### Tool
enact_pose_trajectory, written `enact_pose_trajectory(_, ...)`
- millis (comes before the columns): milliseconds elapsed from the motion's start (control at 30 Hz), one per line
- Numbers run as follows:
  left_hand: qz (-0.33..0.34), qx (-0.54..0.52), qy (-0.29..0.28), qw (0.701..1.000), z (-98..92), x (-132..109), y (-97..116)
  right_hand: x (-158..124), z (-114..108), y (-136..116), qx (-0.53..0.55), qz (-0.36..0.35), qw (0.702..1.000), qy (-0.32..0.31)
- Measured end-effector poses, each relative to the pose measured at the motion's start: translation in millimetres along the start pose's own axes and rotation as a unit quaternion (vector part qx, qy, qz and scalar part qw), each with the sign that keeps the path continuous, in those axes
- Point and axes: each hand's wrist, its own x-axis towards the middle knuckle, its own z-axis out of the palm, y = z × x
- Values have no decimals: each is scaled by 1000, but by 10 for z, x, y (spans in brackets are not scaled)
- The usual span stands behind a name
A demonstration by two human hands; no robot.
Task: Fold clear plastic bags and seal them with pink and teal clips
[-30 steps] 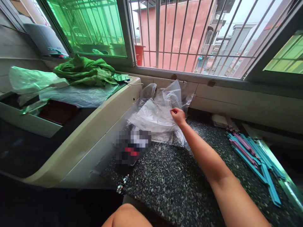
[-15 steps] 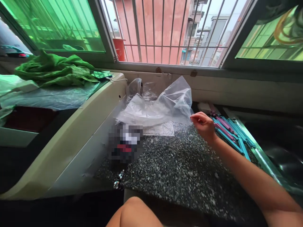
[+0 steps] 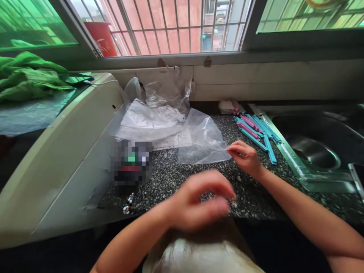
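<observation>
My right hand [image 3: 246, 157] pinches the right edge of a clear plastic bag [image 3: 203, 140] between thumb and fingertips. That bag lies spread over the speckled dark counter [image 3: 167, 170], touching a pile of clear plastic bags [image 3: 150, 121] to its left. Nearer to me, my left hand [image 3: 203, 201] hovers above the counter's front edge, slightly blurred. Its fingers are curved, with a gap between them and the thumb, and nothing is in it. Just right of the bag lies a loose heap of blue and pink plastic strips [image 3: 257, 131].
A metal sink [image 3: 314, 149] is set into the counter at right. The side of a white appliance [image 3: 82, 151] borders it at left, topped by green cloth [image 3: 31, 77]. A blurred-out dark object [image 3: 132, 163] and a beaded strand [image 3: 128, 203] lie near it. A barred window [image 3: 170, 28] stands behind.
My right hand has drawn the bag away from the pile and lowered it nearer the counter. My left hand has come into view from below. The view has shifted right.
</observation>
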Motion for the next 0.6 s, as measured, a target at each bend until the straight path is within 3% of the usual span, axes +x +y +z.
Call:
enact_pose_trajectory(100,-112,90,185,972,-230,163,-376,-22,-25,-21,11,8,1000,13)
enact_pose_trajectory(167,-173,131,255,942,-358,248,-666,-25,-19,-30,15,3,1000,21)
enact_pose_trajectory(233,-226,83,206,949,-416,290,-889,-29,-3,-32,12,-6,1000,22)
enact_pose_trajectory(333,-289,-34,129,948,-393,281,-1032,-44,20,-26,-2,-15,1000,15)
enact_pose_trajectory(433,-301,-76,122,943,-356,235,-1042,-51,23,-13,-17,-17,1000,10)
enact_pose_trajectory(600,-305,-27,128,943,-415,186,-1056,-20,-22,15,-46,-20,999,-14)
